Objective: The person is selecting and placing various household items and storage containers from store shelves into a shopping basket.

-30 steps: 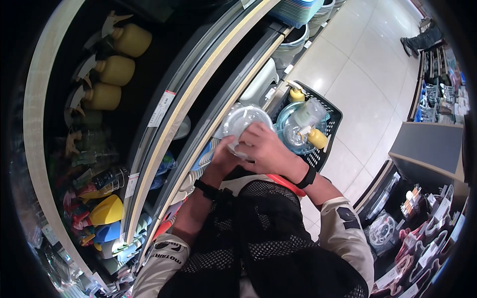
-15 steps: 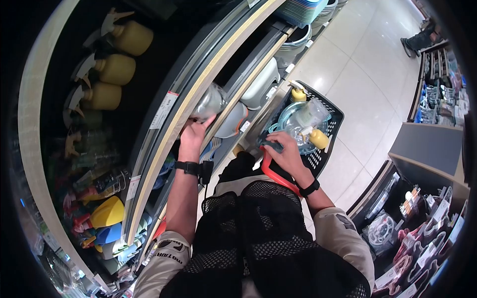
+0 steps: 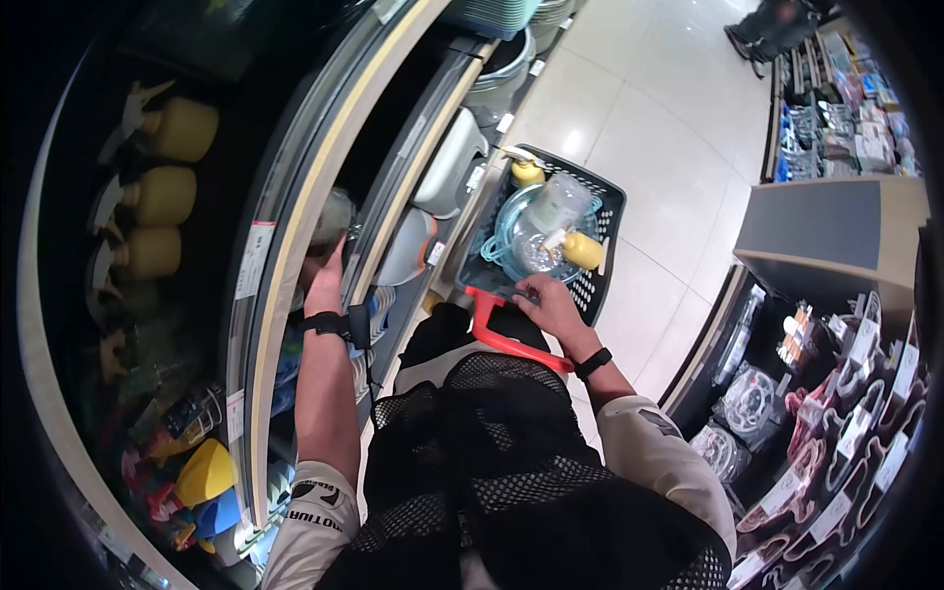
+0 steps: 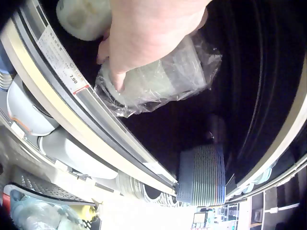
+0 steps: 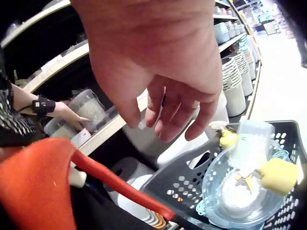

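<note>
My left hand (image 3: 324, 283) reaches into a dark shelf and grips a pale cylindrical container (image 4: 168, 79) wrapped in crinkled clear plastic. In the left wrist view the thumb presses on its near end; most of the other fingers are hidden. A second pale container (image 4: 85, 18) stands beside that hand. My right hand (image 5: 158, 81) hangs with loosely bent fingers, holding nothing. Close by are the red handle (image 3: 516, 344) and a dark, perforated shopping basket (image 3: 614, 221). Inside the basket are a clear blue basin (image 5: 211, 182), yellow spray bottles (image 3: 582, 251) and a translucent container (image 3: 562, 202).
A price label (image 4: 62, 60) runs along the shelf edge. Lower shelves carry a white stool (image 3: 447, 167) and a grey basin (image 3: 403, 251); buckets (image 3: 500, 84) stand farther along. Yellow spray bottles (image 3: 162, 195) line the upper left shelf. Across the tiled aisle (image 3: 649, 147), a person's legs (image 3: 772, 29) show.
Both hands were on the wrapped container. My left hand has carried it into the shelf, while my right hand let go and moved to the basket handle. The head view has shifted.
</note>
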### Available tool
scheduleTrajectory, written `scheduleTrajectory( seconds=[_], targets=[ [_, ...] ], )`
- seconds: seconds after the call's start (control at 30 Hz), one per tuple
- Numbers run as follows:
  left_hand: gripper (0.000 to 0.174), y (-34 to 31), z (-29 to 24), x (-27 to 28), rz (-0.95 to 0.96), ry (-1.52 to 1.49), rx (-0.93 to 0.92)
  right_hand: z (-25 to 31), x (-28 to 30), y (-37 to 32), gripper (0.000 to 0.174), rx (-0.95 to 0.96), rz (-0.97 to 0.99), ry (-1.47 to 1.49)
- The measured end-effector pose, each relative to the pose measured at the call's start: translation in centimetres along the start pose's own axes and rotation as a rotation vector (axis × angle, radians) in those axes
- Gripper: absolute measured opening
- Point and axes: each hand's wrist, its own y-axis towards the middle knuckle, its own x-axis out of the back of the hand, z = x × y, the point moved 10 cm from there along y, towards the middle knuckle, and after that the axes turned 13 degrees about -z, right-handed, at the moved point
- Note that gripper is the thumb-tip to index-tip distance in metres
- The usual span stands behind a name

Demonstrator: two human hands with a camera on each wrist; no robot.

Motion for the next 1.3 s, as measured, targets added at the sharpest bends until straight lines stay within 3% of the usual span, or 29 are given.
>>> scheduleTrajectory(
  seconds=[0.03,0.07,0.17,0.23,0.27,0.3,0.5,0.57,0.63,0.67,0.73,0.9,0.97,1.0,1.07,1.2,1.3],
  targets=[
    [0.078,0.1,0.6,0.0,-0.021,-0.255,0.109,-1.0,0.3,-0.2,0.024,-0.010,-0.008,-0.008],
    [0.078,0.0,1.1,-0.1,-0.019,-0.250,0.121,-2.2,0.4,-0.5,0.025,-0.026,0.015,-0.066],
    [0.081,2.2,-0.3,0.9,0.021,0.370,-0.230,-4.7,1.4,-1.2,0.025,-0.080,0.053,-0.134],
    [0.083,0.9,-1.6,-0.5,0.052,0.781,-0.475,-6.6,1.6,-1.5,0.025,-0.097,0.051,-0.133],
    [0.071,-1.6,-3.6,-1.0,-0.173,1.282,-0.955,-7.8,1.3,-1.7,0.025,-0.133,0.081,-0.139],
    [0.071,-2.8,-3.5,-1.7,-0.172,1.283,-0.953,-8.1,1.5,-1.6,0.025,-0.135,0.081,-0.139],
    [0.055,-5.1,-0.3,1.1,-0.320,-0.051,-0.058,-11.0,0.3,-1.7,0.029,-0.196,0.137,-0.160],
    [0.048,-12.8,-2.6,-2.7,-0.322,0.272,-0.197,-12.4,-0.5,-1.7,0.029,-0.248,0.133,-0.110],
    [0.053,-14.0,-4.1,-4.3,-0.098,0.498,-0.590,-14.0,-1.5,-1.7,0.029,-0.267,0.149,-0.109],
    [0.053,-13.7,-3.8,-3.9,-0.094,0.500,-0.590,-14.6,-1.9,-1.7,0.030,-0.247,0.155,-0.118],
    [0.058,-16.8,-5.0,-7.4,0.017,1.040,-1.157,-15.8,-2.3,-1.6,0.030,-0.230,0.161,-0.129],
    [0.058,-16.5,-5.0,-9.0,0.141,1.204,-1.166,-18.3,-2.6,-1.2,0.032,-0.274,0.215,-0.173],
    [0.056,-16.8,-5.2,-9.5,0.084,1.368,-1.349,-19.6,-2.9,-0.9,0.031,-0.311,0.206,-0.135],
    [0.056,-16.6,-5.3,-9.5,0.082,1.371,-1.349,-20.8,-3.0,-0.7,0.031,-0.349,0.194,-0.102],
    [0.054,-14.9,-4.4,-8.9,0.147,1.330,-1.119,-23.0,-3.2,-0.3,0.033,-0.396,0.177,-0.115],
    [0.053,-13.9,-4.4,-8.4,0.167,1.356,-1.191,-24.5,-1.8,1.7,0.047,-0.438,0.039,-0.196],
    [0.057,-12.6,-3.8,-7.7,0.146,1.463,-1.071,-25.9,-2.2,3.4,0.059,-0.506,-0.075,-0.010]
  ],
)
